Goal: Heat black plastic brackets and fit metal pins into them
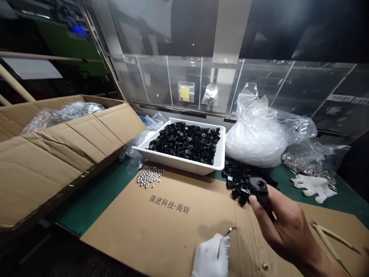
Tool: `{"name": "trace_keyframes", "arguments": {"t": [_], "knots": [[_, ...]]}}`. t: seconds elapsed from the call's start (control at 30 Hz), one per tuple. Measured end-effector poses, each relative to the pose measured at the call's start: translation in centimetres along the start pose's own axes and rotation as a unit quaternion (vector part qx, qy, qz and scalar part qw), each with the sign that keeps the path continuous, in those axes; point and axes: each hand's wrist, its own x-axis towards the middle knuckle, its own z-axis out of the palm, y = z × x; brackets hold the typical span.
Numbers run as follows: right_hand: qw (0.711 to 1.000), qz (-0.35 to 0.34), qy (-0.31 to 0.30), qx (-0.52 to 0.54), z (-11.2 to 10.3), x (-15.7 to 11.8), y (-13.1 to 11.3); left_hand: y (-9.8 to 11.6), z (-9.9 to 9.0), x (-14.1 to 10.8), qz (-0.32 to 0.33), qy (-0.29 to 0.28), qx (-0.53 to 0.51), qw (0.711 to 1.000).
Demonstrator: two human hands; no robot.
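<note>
My left hand [211,254], in a white glove, is closed around a thin tool with a curved metal tip [230,230]. Its shaft is hidden in the glove. Bare, my right hand [285,223] grips a black handheld tool [258,186] with a round hole in its upturned end and a bit of red lower down; my fingers cover most of its body. Just beyond this tool lies a loose heap of small black plastic parts [240,181]. Both hands are above a flat cardboard sheet [161,234] with printed characters. One small metal nut-like piece [265,266] rests near my right forearm.
A white tray [175,158] holds many black parts. Shiny metal pieces [150,176] lie before it. A large cardboard box [66,150] stands left. To the right are a filled clear bag [256,134], a bag of metal pieces [308,165], a white glove [314,186] and tweezers [328,238].
</note>
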Motion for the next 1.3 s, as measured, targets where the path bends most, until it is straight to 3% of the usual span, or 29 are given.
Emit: {"name": "trace_keyframes", "arguments": {"t": [0.07,0.13,0.23,0.3,0.37,0.5,0.57,0.67,0.8,0.93,1.1,1.2,1.3], "knots": [[0.997,0.038,-0.021,-0.057,0.5,3.9,-0.5,-0.3,0.3,-0.1,-0.02,0.018,0.023,0.999],[0.982,0.099,-0.105,-0.124,1.9,7.4,-0.5,-0.2,0.3,0.0,-0.026,0.031,0.046,0.998],[0.964,0.164,-0.163,-0.131,4.3,10.2,0.6,0.4,-0.6,0.3,0.013,0.029,0.055,0.998],[0.95,0.211,-0.199,-0.114,5.1,9.7,1.6,1.2,-1.2,0.5,0.033,0.013,0.045,0.998],[0.934,0.259,-0.234,-0.075,4.7,7.6,2.8,1.9,-1.8,0.6,0.024,-0.01,0.037,0.999],[0.881,0.383,-0.273,0.054,1.3,0.8,5.0,2.3,-1.7,0.9,0.022,-0.028,0.06,0.998],[0.833,0.454,-0.279,0.149,-0.5,-3.2,5.5,2.2,-1.3,1.0,0.03,-0.029,0.079,0.996],[0.727,0.55,-0.258,0.321,-2.0,-9.8,4.7,2.2,-0.7,1.2,0.055,-0.036,0.122,0.99],[0.558,0.631,-0.182,0.508,-1.1,-16.7,1.4,3.0,0.2,2.1,0.093,-0.069,0.202,0.973],[0.427,0.661,-0.108,0.607,0.8,-19.2,-1.0,3.9,1.3,3.5,0.123,-0.094,0.245,0.957],[0.333,0.673,-0.058,0.658,2.0,-18.7,-0.6,4.3,2.3,4.2,0.132,-0.107,0.268,0.948],[0.308,0.68,-0.053,0.663,2.0,-18.3,-0.3,4.4,2.3,4.1,0.126,-0.102,0.273,0.948],[0.3,0.69,-0.049,0.657,2.0,-18.0,-0.3,4.4,2.3,3.9,0.128,-0.105,0.268,0.949]]}}
